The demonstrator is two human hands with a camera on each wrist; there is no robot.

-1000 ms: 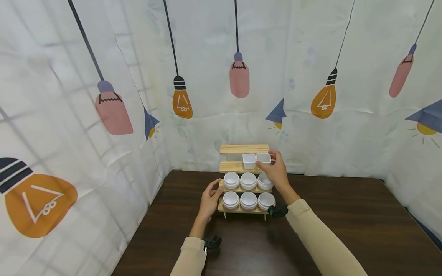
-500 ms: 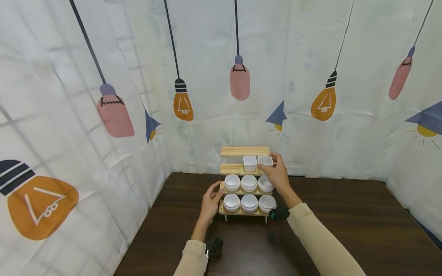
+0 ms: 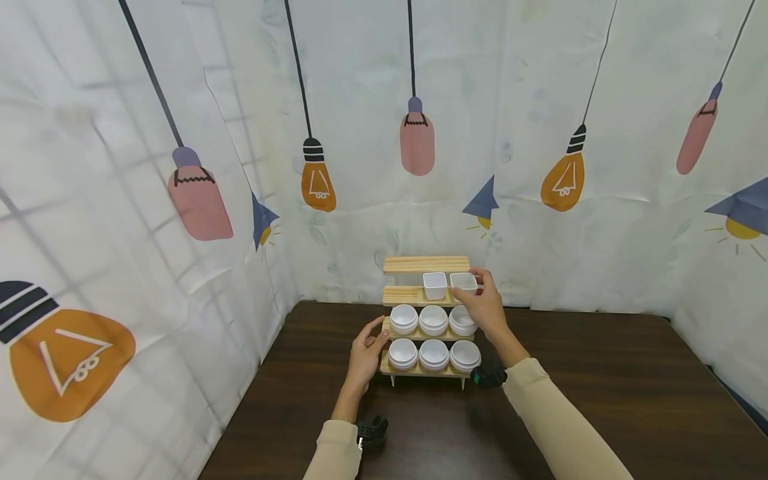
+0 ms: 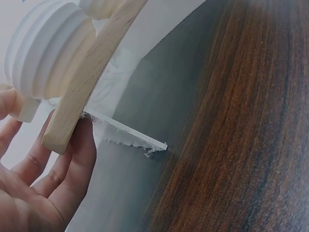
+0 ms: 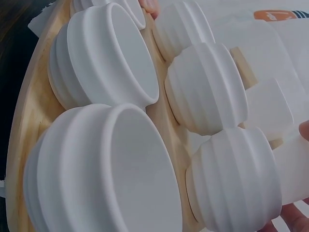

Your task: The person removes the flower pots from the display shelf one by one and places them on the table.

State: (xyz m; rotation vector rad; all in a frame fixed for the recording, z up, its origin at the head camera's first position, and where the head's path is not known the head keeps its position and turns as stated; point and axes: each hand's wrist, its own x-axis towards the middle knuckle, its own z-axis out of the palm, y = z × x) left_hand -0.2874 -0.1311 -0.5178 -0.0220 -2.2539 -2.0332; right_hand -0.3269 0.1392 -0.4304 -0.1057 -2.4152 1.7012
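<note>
A small wooden tiered shelf (image 3: 408, 295) stands at the back of the dark table (image 3: 600, 373). Its two lower tiers carry several round white bowls (image 3: 433, 320). Two square white cups stand on the third tier. My right hand (image 3: 471, 283) pinches the right square cup (image 3: 463, 281), which stands beside the other square cup (image 3: 435, 285). My left hand (image 3: 379, 333) rests with straight fingers (image 4: 77, 159) against the shelf's left end (image 4: 82, 87). The right wrist view shows the round bowls (image 5: 116, 63) close up on the wood (image 5: 34, 121). The top tier (image 3: 426, 264) is bare.
White curtains printed with light bulbs (image 3: 417, 143) close in the table at the back and the left. The table's dark wood (image 4: 241, 121) runs from the shelf forward and to the right. The shelf stands close to the back curtain.
The head view has shifted slightly. Both hands, the shelf and the cups keep the same places relative to each other.
</note>
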